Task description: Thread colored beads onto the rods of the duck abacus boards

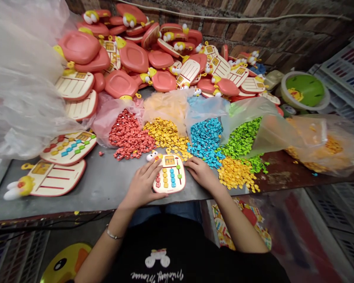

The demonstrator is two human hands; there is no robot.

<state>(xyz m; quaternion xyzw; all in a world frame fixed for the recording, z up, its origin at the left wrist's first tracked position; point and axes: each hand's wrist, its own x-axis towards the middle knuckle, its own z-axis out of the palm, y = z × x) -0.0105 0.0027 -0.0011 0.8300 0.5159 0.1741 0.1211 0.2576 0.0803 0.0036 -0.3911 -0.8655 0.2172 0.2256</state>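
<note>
A cream toy board (170,188) with a red rim lies on the table in front of me. Its slots hold red, yellow and blue pieces, and two green pieces (178,167) sit on the right-hand slot. My left hand (144,181) grips the board's left side, fingers over the top and thumb along the lower edge. At the board's upper right edge is my right hand (203,173), fingers bent together; what is between its fingertips is hidden. Just beyond the hands spread loose yellow pieces (168,131) and blue pieces (205,137).
Loose red pieces (129,135), green pieces (244,137) and orange-yellow pieces (236,173) spill across the table. Two boards, one filled board (69,147) and one bare-slotted board (59,179), overlap at left. Behind rises a heap of red-backed boards (132,57). A green basin (305,90) stands at right.
</note>
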